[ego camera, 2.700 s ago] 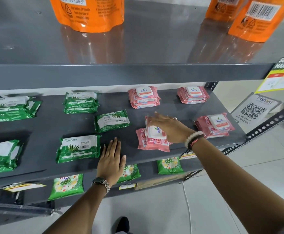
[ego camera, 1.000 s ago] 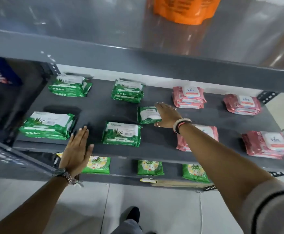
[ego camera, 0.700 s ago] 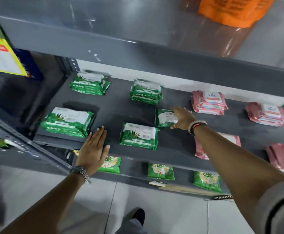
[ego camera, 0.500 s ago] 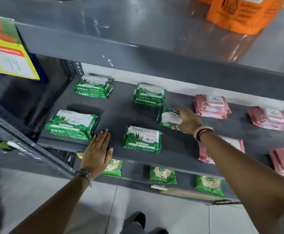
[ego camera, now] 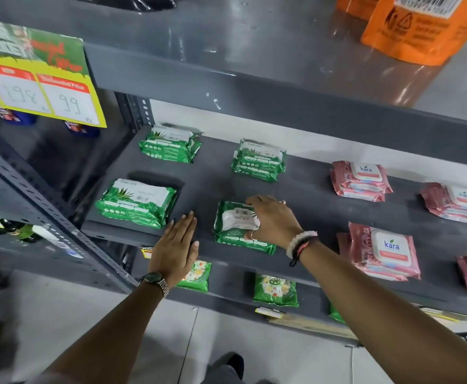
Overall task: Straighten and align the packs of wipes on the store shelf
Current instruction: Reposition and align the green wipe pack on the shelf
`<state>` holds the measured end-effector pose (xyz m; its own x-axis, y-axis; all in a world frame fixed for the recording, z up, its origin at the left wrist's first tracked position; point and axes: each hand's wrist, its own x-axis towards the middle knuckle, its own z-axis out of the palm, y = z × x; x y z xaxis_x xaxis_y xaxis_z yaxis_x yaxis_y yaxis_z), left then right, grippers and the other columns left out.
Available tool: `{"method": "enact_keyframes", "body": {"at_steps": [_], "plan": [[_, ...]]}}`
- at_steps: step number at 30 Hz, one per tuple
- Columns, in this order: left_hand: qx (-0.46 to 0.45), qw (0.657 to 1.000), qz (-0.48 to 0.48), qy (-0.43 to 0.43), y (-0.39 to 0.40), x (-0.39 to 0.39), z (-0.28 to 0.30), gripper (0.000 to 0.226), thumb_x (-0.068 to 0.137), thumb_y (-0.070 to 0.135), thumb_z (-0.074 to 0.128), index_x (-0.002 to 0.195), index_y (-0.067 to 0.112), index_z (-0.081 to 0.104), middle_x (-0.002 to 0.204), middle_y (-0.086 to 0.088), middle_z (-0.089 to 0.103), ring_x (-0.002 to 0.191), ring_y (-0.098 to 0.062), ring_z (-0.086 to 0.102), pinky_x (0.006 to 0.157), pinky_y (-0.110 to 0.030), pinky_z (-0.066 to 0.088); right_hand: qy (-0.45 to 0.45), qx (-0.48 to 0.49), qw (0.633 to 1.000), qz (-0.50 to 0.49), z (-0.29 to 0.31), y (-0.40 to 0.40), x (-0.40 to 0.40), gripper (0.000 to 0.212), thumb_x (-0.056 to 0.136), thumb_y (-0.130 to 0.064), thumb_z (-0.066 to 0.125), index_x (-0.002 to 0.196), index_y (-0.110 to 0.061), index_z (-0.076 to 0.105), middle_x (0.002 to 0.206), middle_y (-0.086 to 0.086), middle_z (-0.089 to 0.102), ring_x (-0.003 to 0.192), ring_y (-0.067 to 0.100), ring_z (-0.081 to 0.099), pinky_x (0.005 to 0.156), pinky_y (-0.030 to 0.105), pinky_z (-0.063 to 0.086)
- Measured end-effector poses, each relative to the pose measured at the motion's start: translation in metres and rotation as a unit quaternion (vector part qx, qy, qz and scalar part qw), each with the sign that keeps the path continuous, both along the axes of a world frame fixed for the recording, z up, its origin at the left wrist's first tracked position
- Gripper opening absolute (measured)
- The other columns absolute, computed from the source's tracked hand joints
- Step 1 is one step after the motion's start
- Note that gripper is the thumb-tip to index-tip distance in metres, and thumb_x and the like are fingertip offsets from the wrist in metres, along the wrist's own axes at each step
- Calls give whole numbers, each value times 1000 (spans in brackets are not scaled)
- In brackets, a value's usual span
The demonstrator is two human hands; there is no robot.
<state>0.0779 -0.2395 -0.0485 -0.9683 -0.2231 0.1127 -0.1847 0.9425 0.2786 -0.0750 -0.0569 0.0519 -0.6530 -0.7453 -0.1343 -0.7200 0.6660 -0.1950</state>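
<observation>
My right hand (ego camera: 272,221) lies over the front-middle stack of green foil wipe packs (ego camera: 239,231) on the grey metal store shelf (ego camera: 318,209), fingers (ego camera: 254,202) curled around its far and near edges, apparently to square it. My left hand (ego camera: 175,246) rests flat and open at the shelf lip, likely as a brace. The stack's right side is hidden beneath my palm; pink packs at far right are cut off.
</observation>
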Motion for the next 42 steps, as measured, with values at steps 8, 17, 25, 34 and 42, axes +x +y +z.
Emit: {"method": "enact_keyframes", "body": {"at_steps": [8, 17, 25, 34, 42], "plan": [[-8, 1000, -3, -3, 1, 2, 2, 57, 93, 32, 27, 138, -1, 38, 148, -18, 37, 136, -30, 35, 113, -48, 28, -84, 10, 995, 49, 7, -5, -2, 79, 78, -30, 68, 144, -17, 28, 146, 6, 40, 132, 28, 41, 104, 44, 38], [-11, 1000, -5, -6, 1, 2, 2, 57, 93, 32, 26, 137, -2, 39, 147, -19, 38, 135, -32, 36, 112, -49, 29, -49, -49, 987, -145, 2, -15, 1, 83, 69, -61, 68, 134, -17, 40, 134, 6, 47, 116, 27, 56, 91, 41, 50], [-17, 1000, -7, -8, 2, 3, 4, 60, 94, 34, 21, 138, -3, 37, 148, -20, 36, 136, -33, 35, 113, -50, 28, -19, -53, 987, -153, 9, -15, 3, 66, 91, -54, 44, 136, -8, 31, 137, 14, 38, 116, 33, 53, 92, 48, 49], [-15, 1000, -2, -7, 2, 3, 2, 60, 95, 36, 18, 139, -1, 37, 149, -18, 35, 137, -30, 33, 114, -48, 27, 116, 126, 950, 261, 17, 4, -16, 81, 76, 15, 54, 145, -18, 27, 161, 1, 1, 148, 27, -3, 118, 53, 14], [-7, 1000, 0, -13, 0, 2, -1, 59, 94, 35, 21, 140, 1, 35, 151, -16, 33, 139, -29, 30, 115, -46, 23, 62, 95, 987, 117, 5, 1, -14, 86, 78, -51, 66, 144, -13, 27, 151, 7, 35, 143, 26, 25, 120, 46, 12]]}}
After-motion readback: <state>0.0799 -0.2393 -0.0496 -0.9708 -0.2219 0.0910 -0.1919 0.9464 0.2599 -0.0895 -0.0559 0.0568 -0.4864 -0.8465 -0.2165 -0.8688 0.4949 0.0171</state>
